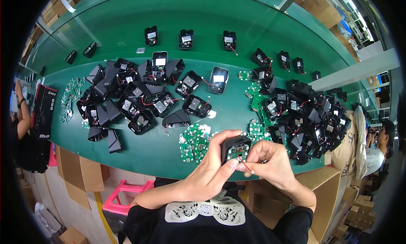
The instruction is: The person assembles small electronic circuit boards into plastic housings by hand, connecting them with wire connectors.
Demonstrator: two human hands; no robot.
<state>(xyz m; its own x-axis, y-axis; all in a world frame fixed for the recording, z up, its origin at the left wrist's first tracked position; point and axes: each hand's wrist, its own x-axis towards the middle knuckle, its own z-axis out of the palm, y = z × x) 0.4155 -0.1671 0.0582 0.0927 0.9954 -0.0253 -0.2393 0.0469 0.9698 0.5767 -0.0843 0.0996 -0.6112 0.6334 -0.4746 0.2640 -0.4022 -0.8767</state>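
My left hand (213, 170) is wrapped round a small black plastic housing (226, 151), thumb across its lower front edge. The housing's open side faces me, and a green circuit board (241, 149) sits inside. From it a short red wire (245, 164) with a pale end plug hangs out. At the opening's right edge my right hand (272, 163) is closed, its thumb and forefinger brought together beside the wire. What is between those fingertips is hidden. Just left of the held housing lies a loose pile of green circuit boards (192, 144).
Heaps of similar black housings stand left (112, 113) and right (306, 117) on the green table (144, 155). A phone-like device with a lit screen (218, 79) lies mid-table. Nearby are a pink stool (122, 197), an open carton (80, 170) and people on both sides.
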